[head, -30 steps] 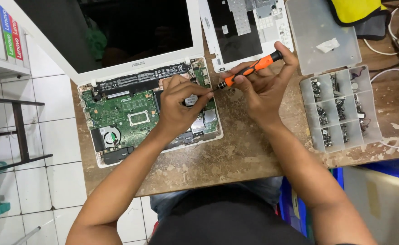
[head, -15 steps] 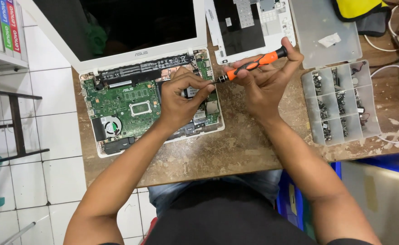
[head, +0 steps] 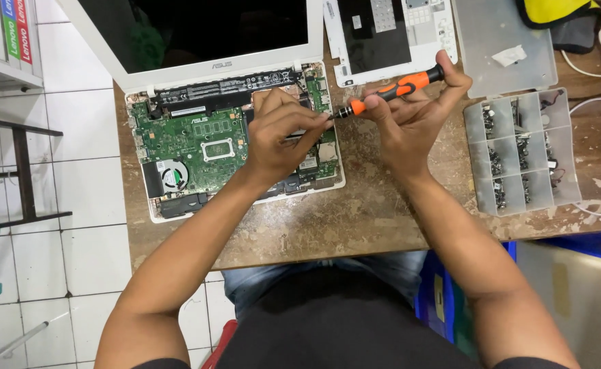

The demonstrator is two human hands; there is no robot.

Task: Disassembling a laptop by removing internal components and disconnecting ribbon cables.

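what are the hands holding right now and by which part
The right hand holds an orange and black screwdriver by its handle. The left hand pinches its tip; anything held there cannot be told.

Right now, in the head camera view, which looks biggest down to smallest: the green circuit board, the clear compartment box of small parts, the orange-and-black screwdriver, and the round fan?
1. Green circuit board
2. Clear compartment box, not much smaller
3. Orange-and-black screwdriver, held in the right hand
4. Round fan
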